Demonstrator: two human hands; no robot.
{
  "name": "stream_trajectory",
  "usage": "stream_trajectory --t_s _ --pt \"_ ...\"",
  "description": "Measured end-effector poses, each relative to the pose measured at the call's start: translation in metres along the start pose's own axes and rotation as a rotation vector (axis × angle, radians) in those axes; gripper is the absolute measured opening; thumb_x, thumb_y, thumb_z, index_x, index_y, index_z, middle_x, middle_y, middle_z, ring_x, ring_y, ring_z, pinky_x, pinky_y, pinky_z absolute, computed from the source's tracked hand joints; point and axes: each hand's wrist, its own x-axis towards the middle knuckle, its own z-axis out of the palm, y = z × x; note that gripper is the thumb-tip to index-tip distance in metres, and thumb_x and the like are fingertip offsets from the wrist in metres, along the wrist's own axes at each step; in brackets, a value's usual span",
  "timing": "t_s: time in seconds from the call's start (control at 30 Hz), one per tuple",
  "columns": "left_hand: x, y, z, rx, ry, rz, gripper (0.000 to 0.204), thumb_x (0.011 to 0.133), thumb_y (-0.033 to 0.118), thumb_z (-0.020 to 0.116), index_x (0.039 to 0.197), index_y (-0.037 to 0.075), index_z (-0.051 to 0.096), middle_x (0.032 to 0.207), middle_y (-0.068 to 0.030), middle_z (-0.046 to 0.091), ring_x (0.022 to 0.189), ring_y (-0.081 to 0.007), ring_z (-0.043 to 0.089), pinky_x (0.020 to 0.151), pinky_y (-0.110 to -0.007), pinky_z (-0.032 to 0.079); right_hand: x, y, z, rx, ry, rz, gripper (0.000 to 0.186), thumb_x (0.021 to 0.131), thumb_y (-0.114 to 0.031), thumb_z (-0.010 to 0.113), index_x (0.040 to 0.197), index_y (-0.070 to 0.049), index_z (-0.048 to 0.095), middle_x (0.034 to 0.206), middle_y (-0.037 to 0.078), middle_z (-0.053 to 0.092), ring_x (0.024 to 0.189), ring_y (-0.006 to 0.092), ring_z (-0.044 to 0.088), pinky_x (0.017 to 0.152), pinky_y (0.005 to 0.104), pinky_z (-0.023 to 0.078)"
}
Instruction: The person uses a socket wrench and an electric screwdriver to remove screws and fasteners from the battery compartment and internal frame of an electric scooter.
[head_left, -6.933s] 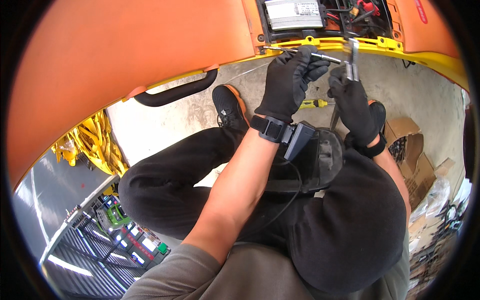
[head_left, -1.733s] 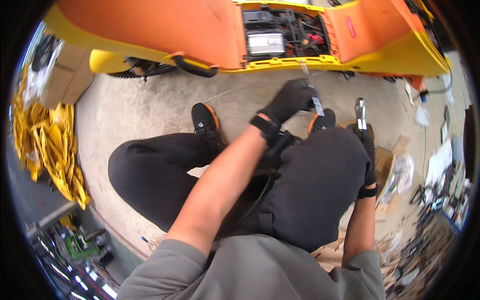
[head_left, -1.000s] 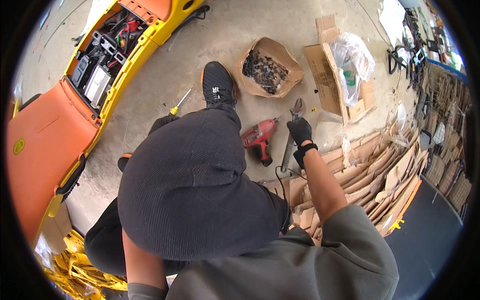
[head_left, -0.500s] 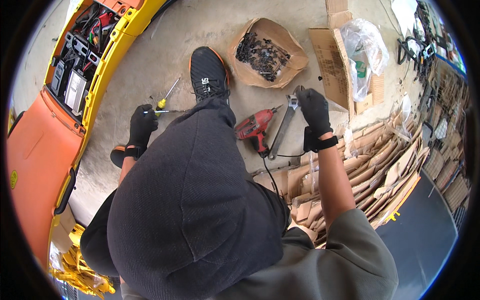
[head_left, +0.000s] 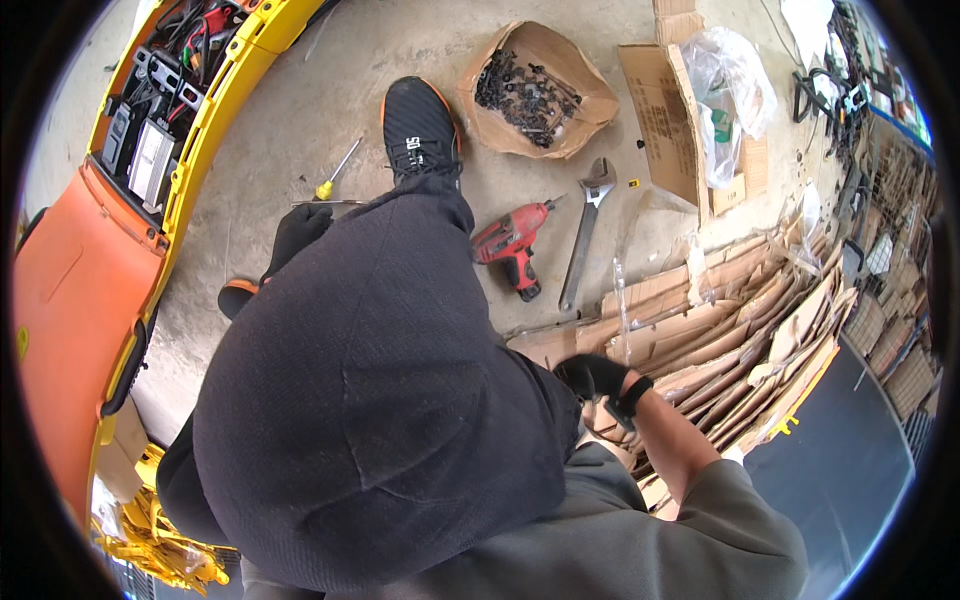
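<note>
My left hand, in a black glove, is closed around a thin metal rod beside my knee; the rod's far end is hidden behind my trouser leg. A screwdriver with a yellow handle lies on the floor just beyond it. My right hand, also gloved in black, is drawn in against the side of my dark trousers. Its fingers look curled, but what they hold is hidden. On the floor ahead of it lie a red and black power drill and a large adjustable wrench.
A paper bag of dark metal fasteners stands ahead of my shoe. Right of it are an opened cardboard box and clear plastic. Flattened cardboard is stacked at right. An orange and yellow case with tools stands at left.
My right hand has pulled back from beside the wrench to my trousers, and the black cord near it is out of sight. My left hand has shifted slightly right, toward my knee, with the rod.
</note>
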Motion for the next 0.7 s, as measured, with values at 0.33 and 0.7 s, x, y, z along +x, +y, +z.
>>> stream_trajectory --t_s 0.33,0.7 --pt "-0.016 0.017 0.001 -0.015 0.034 0.022 0.021 0.09 0.018 0.059 0.093 -0.002 0.062 0.077 -0.0053 0.066 0.067 -0.0095 0.058 0.061 -0.026 0.047 0.022 -0.116 -0.081 -0.752 0.927 -0.472 0.014 0.09 -0.017 0.053 0.09 -0.006 0.062 0.077 0.016 0.062 0.072 0.0367 0.059 0.064 0.0446 0.047" --pt "-0.042 0.04 -0.001 -0.328 -0.007 -0.099 0.017 0.092 0.02 0.058 0.092 0.004 0.06 0.077 -0.0028 0.061 0.065 -0.0099 0.058 0.059 -0.023 0.048 0.149 -0.27 -0.222 -1.122 0.869 -0.321 0.023 0.081 -0.022 0.055 0.081 -0.004 0.068 0.083 0.022 0.064 0.081 0.0383 0.062 0.074 0.0453 0.049"
